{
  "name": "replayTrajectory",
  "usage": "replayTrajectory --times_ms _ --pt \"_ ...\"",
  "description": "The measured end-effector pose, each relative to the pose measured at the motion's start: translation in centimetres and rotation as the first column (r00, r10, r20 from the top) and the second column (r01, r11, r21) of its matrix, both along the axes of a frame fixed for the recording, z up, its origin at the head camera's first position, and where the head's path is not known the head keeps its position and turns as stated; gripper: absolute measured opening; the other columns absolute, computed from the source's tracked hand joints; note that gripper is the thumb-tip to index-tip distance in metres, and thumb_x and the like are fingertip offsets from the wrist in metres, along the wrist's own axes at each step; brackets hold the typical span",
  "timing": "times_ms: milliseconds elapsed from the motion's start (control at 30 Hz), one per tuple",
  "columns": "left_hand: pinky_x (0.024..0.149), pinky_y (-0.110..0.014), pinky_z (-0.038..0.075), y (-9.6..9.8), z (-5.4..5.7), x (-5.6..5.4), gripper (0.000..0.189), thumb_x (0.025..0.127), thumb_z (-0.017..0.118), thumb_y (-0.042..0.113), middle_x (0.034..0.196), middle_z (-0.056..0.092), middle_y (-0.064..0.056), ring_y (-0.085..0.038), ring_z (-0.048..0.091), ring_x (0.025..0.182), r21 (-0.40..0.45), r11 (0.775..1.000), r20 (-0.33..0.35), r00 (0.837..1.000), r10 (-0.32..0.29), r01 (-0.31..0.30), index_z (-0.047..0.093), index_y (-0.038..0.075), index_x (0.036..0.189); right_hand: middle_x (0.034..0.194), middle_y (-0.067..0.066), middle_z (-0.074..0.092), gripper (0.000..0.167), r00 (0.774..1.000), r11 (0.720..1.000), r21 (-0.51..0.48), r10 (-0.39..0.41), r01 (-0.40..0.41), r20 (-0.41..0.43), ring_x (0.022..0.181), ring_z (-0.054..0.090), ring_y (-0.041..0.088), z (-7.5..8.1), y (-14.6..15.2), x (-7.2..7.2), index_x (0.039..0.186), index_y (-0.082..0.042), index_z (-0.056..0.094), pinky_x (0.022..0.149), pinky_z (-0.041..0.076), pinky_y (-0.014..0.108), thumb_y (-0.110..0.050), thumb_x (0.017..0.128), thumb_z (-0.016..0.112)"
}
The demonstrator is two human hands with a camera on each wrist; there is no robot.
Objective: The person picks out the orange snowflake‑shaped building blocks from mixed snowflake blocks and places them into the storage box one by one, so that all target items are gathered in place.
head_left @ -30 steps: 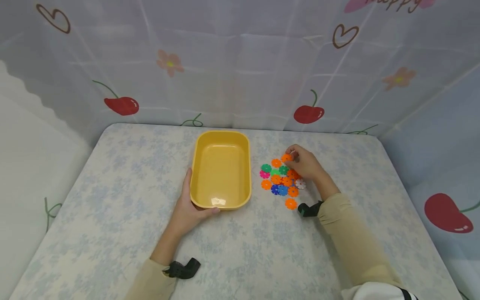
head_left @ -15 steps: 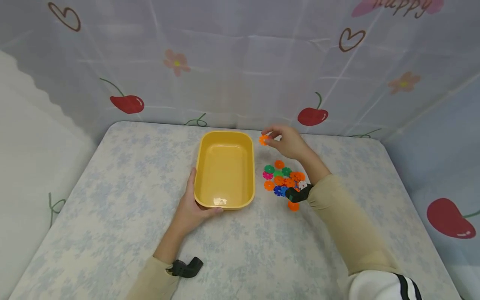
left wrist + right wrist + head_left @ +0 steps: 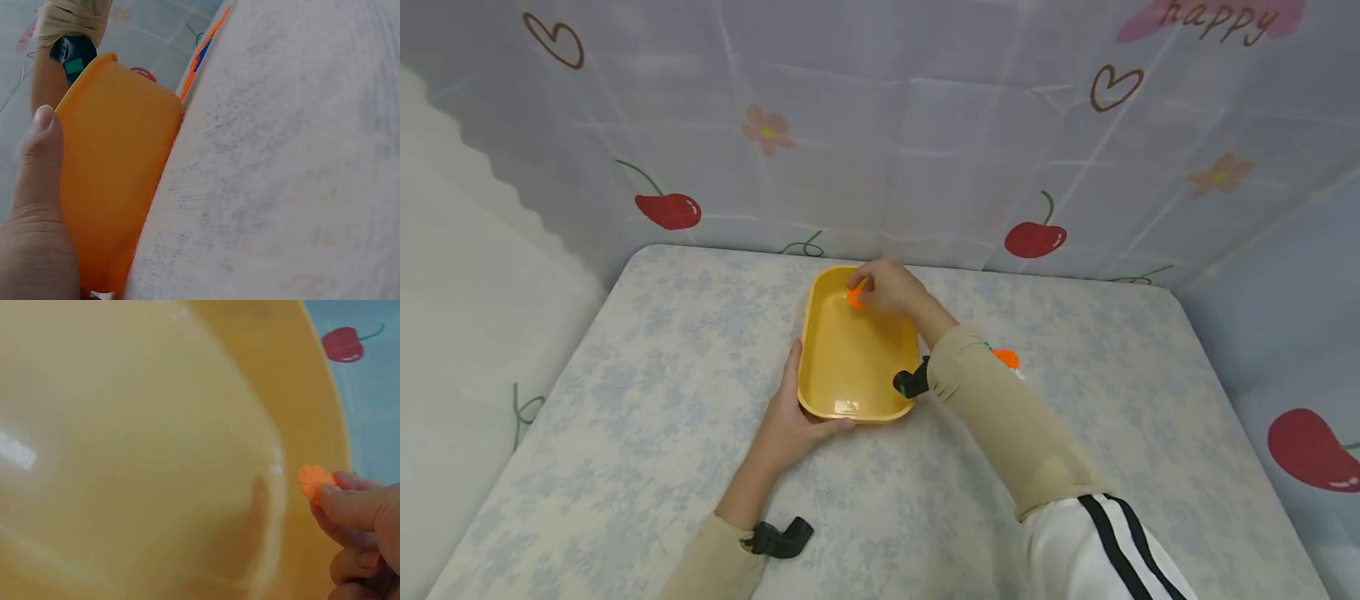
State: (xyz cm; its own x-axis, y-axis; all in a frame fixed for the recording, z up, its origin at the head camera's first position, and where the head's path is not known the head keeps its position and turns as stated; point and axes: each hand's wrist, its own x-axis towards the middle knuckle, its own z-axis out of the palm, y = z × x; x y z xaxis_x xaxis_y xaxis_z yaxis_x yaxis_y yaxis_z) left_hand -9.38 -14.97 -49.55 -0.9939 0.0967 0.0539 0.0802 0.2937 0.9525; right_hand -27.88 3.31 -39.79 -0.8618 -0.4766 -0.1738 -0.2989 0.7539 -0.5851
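My right hand (image 3: 891,289) pinches an orange notched building disc (image 3: 312,481) between thumb and fingers, over the far end of a yellow plastic tray (image 3: 853,367). Bare tray floor shows beneath it in the right wrist view. My left hand (image 3: 788,429) holds the tray at its near left corner, the thumb along the near rim and the fingers at the left side. Seen from the left wrist, the thumb lies against the tray's outer wall (image 3: 119,169). Right of the tray, the other discs (image 3: 1006,358) are mostly hidden behind the right sleeve.
A pale floral cloth covers the table (image 3: 625,400). Behind it hangs a curtain (image 3: 880,167) printed with cherries and flowers, close to the table's back edge. Each wrist wears a black camera mount (image 3: 780,538). Several discs (image 3: 203,53) lie flat beyond the tray in the left wrist view.
My right hand has lifted an orange disc from the pile and carried it left over the tray. The left hand has kept its hold on the tray.
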Motion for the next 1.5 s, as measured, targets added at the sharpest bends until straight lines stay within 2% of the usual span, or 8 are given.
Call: replayTrajectory --times_ms 233,400,700,933,1133,1233,1367,1500 --pt "0.119 -0.051 0.025 -0.1 0.0 0.0 0.133 0.069 0.092 0.038 0.167 0.008 0.01 -0.019 0.025 0.15 -0.008 1.0 0.002 1.0 0.007 -0.007 -0.005 0.028 0.161 0.113 0.004 0.068 0.025 0.999 0.996 0.092 -0.011 0.016 -0.05 0.097 0.06 0.021 -2.4 -2.4 0.2 0.122 -0.017 0.068 0.09 0.051 0.034 -0.017 0.097 0.064" --pt "0.119 -0.05 0.026 0.0 0.0 -0.1 0.133 0.069 0.091 0.039 0.167 0.009 0.01 -0.019 0.027 0.149 -0.014 1.0 0.001 1.0 0.006 -0.006 -0.005 0.028 0.161 0.113 0.001 0.07 0.026 0.99 0.985 0.155 -0.056 0.076 -0.127 0.098 0.062 0.019 -3.3 -3.2 0.6 0.121 -0.02 0.07 0.086 0.052 0.034 -0.015 0.096 0.065" --pt "0.118 -0.051 0.029 0.2 -0.1 -0.1 0.133 0.069 0.092 0.039 0.166 0.013 0.009 -0.02 0.031 0.147 -0.013 1.0 -0.006 1.0 0.006 -0.006 -0.004 0.028 0.161 0.111 -0.007 0.072 0.016 0.975 0.966 0.232 -0.061 0.11 -0.212 0.095 0.065 0.016 -3.8 -3.4 0.7 0.109 -0.024 0.076 0.086 0.054 0.033 -0.023 0.097 0.066" --pt "0.119 -0.053 0.026 0.3 0.0 -0.1 0.133 0.069 0.091 0.041 0.166 0.011 0.011 -0.02 0.026 0.15 -0.024 1.0 0.002 1.0 0.012 -0.012 -0.004 0.029 0.161 0.114 0.001 0.069 0.03 0.986 0.984 0.165 -0.031 0.059 -0.164 0.097 0.063 0.017 -2.0 -2.5 1.0 0.129 -0.018 0.067 0.087 0.053 0.033 -0.02 0.1 0.061" --pt "0.12 -0.053 0.024 0.2 0.0 0.0 0.132 0.07 0.092 0.036 0.166 0.012 0.011 -0.019 0.025 0.15 0.007 1.0 -0.008 1.0 0.007 -0.007 -0.004 0.029 0.161 0.114 0.001 0.065 0.032 0.994 0.994 0.094 -0.043 0.053 -0.103 0.098 0.06 0.02 2.5 0.3 1.8 0.132 -0.021 0.064 0.083 0.051 0.036 -0.023 0.1 0.06" --pt "0.12 -0.053 0.023 0.2 -0.1 0.0 0.133 0.07 0.092 0.033 0.167 0.012 0.008 -0.02 0.025 0.151 0.015 1.0 -0.024 1.0 -0.003 0.003 -0.005 0.03 0.161 0.117 0.001 0.064 0.033 0.994 0.996 0.053 -0.073 0.078 -0.082 0.102 0.058 0.022 3.8 2.9 2.2 0.134 -0.022 0.062 0.084 0.051 0.038 -0.025 0.101 0.059" --pt "0.119 -0.055 0.023 0.2 -0.2 0.0 0.132 0.07 0.092 0.029 0.167 0.013 0.006 -0.022 0.024 0.151 0.022 1.0 -0.035 0.999 -0.011 0.012 -0.005 0.033 0.16 0.116 0.002 0.065 0.035 0.987 0.992 0.029 -0.123 0.127 -0.102 0.099 0.058 0.024 3.6 7.1 2.5 0.135 -0.023 0.061 0.083 0.052 0.039 -0.026 0.1 0.06" --pt "0.119 -0.056 0.023 0.2 -0.2 0.0 0.133 0.07 0.092 0.029 0.167 0.013 0.004 -0.023 0.024 0.151 0.024 1.0 -0.039 0.999 -0.017 0.018 -0.006 0.029 0.161 0.117 0.005 0.065 0.036 0.977 0.978 0.094 -0.176 0.187 -0.117 0.092 0.06 0.025 2.1 11.1 3.0 0.136 -0.022 0.06 0.082 0.053 0.042 -0.026 0.1 0.06"
